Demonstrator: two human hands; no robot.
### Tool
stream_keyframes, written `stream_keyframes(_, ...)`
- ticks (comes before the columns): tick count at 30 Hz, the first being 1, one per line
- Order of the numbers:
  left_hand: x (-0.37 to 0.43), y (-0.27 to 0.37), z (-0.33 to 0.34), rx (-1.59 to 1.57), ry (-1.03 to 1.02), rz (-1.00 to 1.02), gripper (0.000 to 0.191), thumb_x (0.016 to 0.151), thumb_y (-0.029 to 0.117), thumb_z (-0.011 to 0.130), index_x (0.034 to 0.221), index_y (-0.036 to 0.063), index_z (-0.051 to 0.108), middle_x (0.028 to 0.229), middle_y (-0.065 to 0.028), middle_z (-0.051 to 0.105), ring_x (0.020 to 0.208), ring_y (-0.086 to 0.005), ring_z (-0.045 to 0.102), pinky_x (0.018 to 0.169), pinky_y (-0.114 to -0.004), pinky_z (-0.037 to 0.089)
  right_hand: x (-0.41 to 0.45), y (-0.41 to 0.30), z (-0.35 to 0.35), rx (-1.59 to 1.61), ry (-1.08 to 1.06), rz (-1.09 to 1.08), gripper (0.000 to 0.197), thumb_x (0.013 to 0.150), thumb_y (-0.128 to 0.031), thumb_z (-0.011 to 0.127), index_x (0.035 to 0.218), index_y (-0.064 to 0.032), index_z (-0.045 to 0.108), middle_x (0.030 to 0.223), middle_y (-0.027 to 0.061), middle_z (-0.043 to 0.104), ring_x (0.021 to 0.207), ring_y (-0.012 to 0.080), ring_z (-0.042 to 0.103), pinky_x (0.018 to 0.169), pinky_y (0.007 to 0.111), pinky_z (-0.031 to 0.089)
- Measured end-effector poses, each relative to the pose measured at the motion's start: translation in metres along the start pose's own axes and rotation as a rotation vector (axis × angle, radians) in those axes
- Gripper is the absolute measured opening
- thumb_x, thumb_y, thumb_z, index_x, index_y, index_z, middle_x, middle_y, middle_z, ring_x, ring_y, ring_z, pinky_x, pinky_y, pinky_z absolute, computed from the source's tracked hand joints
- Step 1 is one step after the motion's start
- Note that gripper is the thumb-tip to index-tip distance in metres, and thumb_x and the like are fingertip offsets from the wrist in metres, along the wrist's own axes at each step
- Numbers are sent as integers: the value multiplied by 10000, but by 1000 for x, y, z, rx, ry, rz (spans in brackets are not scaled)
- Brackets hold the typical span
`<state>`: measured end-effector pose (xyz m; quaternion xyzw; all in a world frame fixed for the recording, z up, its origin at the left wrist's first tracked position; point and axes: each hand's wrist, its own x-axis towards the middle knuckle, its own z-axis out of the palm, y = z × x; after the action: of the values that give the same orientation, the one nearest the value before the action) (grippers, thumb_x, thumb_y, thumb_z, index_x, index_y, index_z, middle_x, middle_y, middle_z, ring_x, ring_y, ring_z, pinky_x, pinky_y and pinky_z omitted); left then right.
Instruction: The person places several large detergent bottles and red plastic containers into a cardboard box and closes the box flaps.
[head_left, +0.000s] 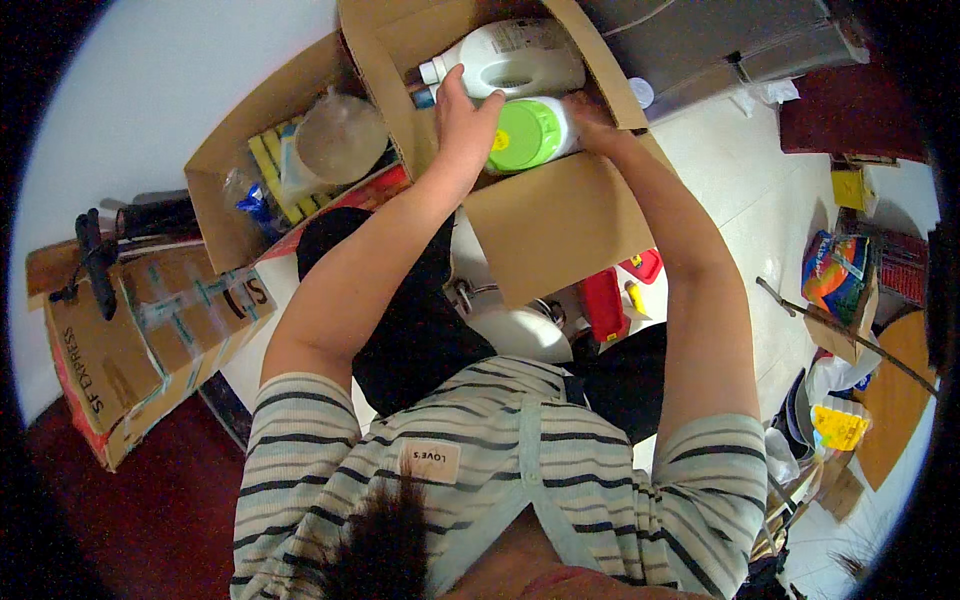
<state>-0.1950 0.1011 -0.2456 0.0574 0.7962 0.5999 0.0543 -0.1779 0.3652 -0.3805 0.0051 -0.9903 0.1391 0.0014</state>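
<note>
A white plastic container with a light green lid (523, 136) lies on its side in the open cardboard box (559, 225), a yellow sticker on the lid. My right hand (589, 124) grips its right end, fingers partly hidden. Against the lid's left edge rests my left hand (469, 116), thumb and index finger spread; whether it grips is unclear. Just beyond lies a white handled jug-style bottle (517, 56) with a white cap, also on its side. A blue cap (424, 98) shows below that cap, its body mostly hidden.
At left, another cardboard box (217, 187) holds a translucent round container (339, 139), yellow-and-black strips (270, 165) and a blue-wrapped item (255, 202). A taped carton (180, 307) stands farther left. A red item (602, 304) is on the floor; a thin rod (847, 334) leans at right.
</note>
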Motion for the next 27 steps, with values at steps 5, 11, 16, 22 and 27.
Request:
stream_keyframes(5, -6, 13, 5, -14, -47, 24, 652, 789, 208, 616, 1306, -26, 296, 1306, -231, 358, 1235, -347, 333, 1040, -396, 270, 15, 33, 2, 48, 346, 40, 521, 853, -245, 529, 1304, -23, 389, 1364, 206, 362, 1250, 354, 352, 1060, 401, 248)
stream_keyframes(11, -5, 11, 4, -65, -61, 17, 648, 799, 208, 607, 1311, -27, 286, 1310, -241, 344, 1236, -348, 330, 1041, -395, 269, 6, 28, -8, -15, 248, 26, 544, 853, -295, 533, 1320, -60, 383, 1379, 193, 350, 1266, 343, 334, 1066, 408, 235)
stream_keyframes(16, -3, 19, 7, -114, -54, 5, 645, 804, 194, 605, 1320, -12, 276, 1314, -239, 326, 1235, -331, 337, 1032, -399, 281, -6, 18, -24, -21, 138, -43, 563, 853, -337, 536, 1334, -90, 379, 1392, 183, 339, 1280, 335, 319, 1070, 414, 223)
stream_keyframes(22, -5, 31, 3, -209, -48, -1, 647, 812, 177, 606, 1335, 1, 268, 1316, -207, 355, 1253, -291, 327, 1034, -366, 274, -23, -56, -1, -50, -125, -139, 620, 822, -461, 558, 1365, -227, 371, 1421, 132, 316, 1324, 298, 258, 1088, 421, 185)
stream_keyframes(27, -4, 44, -20, -259, 40, -62, 631, 807, 167, 597, 1326, -2, 281, 1295, -206, 372, 1213, -284, 361, 1009, -361, 303, -21, -39, -21, -100, -318, -114, 679, 790, -506, 585, 1384, -288, 339, 1474, 84, 209, 1374, 274, 134, 1119, 421, 83)
